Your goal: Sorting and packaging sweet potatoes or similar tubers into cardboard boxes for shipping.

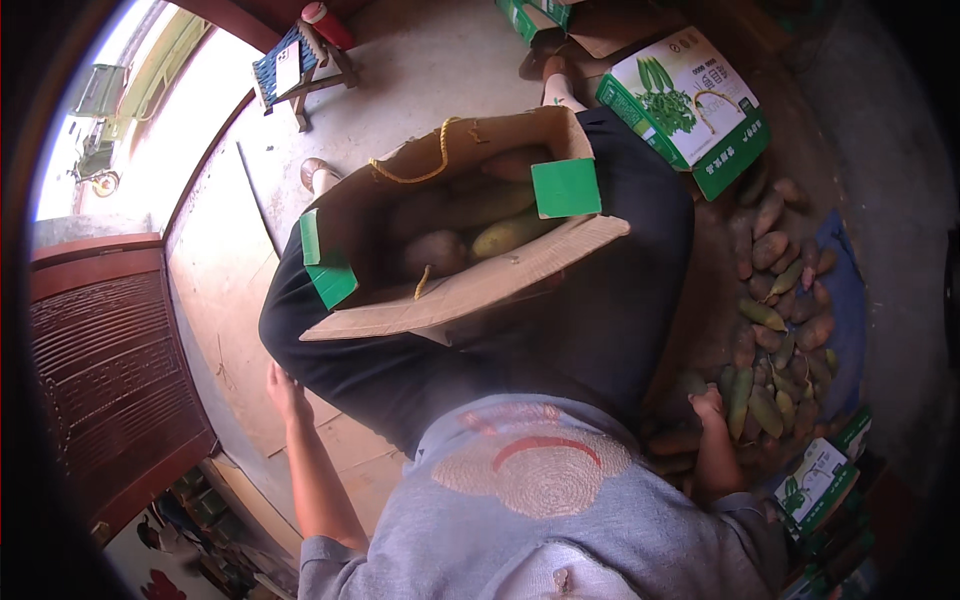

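Observation:
An open cardboard box [470,285] with green inner flaps and a yellow cord handle rests across my dark-trousered legs. Inside it lie several long roots that look like radishes; a green radish [508,234] shows beside a reddish-brown one [437,252]. Beside my left thigh is my left hand [287,393], its fingers apart and partly hidden against the trouser leg, with nothing seen in it. Down at the right, my right hand [707,403] is closed around the end of a dull green radish [693,382], at the near-left edge of a heap of radishes [768,330].
A blue sheet [846,300] lies under the heap's right side. Beyond my right knee stands a white-and-green printed carton [685,105], with another carton [815,485] near my right elbow. A woven stool [300,70] and a red container [328,25] stand far left, before a carved wooden door [120,350].

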The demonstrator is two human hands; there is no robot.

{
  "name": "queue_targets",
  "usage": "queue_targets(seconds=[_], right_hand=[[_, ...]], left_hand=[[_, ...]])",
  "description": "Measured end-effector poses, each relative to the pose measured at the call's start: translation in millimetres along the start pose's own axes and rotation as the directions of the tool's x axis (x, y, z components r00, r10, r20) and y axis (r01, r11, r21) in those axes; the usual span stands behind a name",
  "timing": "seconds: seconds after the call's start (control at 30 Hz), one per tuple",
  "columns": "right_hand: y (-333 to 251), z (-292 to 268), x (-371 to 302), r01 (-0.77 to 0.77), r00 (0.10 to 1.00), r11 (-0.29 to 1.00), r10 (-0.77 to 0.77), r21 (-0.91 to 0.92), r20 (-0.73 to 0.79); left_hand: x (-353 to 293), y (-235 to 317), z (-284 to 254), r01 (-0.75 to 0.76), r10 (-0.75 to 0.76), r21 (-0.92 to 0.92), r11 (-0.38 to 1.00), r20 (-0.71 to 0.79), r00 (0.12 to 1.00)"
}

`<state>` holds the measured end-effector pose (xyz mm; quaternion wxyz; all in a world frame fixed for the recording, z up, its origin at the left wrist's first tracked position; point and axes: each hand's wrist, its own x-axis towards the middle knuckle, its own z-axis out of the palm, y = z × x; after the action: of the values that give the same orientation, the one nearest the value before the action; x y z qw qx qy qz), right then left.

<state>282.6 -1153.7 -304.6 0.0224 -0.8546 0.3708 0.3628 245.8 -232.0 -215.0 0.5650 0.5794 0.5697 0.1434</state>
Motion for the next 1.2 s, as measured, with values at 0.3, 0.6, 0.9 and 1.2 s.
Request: queue_targets(seconds=[0.3, 0.6, 0.9, 1.2], right_hand=[[-310, -305, -157, 0.863, 0.413, 0.503, -0.643, 0.05, -0.645], [-509, -303, -381, 0.954, -0.192, -0.204, -0.978, -0.221, 0.077], [-561, -263, -375, 0.877, -0.33, -0.316, -0.944, -0.362, 0.027], [-450, -307, -278, 1.0, 0.01, 0.022, -0.636, -0.005, -0.772]], left_hand=[[32, 186, 63, -0.616, 0.613, 0.008, 0.788, 0.084, 0.786], [64, 151, 122, -0.728, 0.402, 0.484, 0.486, 0.616, 0.678], [76, 128, 95, -0.63, 0.484, 0.349, 0.694, 0.422, 0.767], [95, 120, 90, -0.629, 0.457, 0.29, 0.722, 0.482, 0.747]])
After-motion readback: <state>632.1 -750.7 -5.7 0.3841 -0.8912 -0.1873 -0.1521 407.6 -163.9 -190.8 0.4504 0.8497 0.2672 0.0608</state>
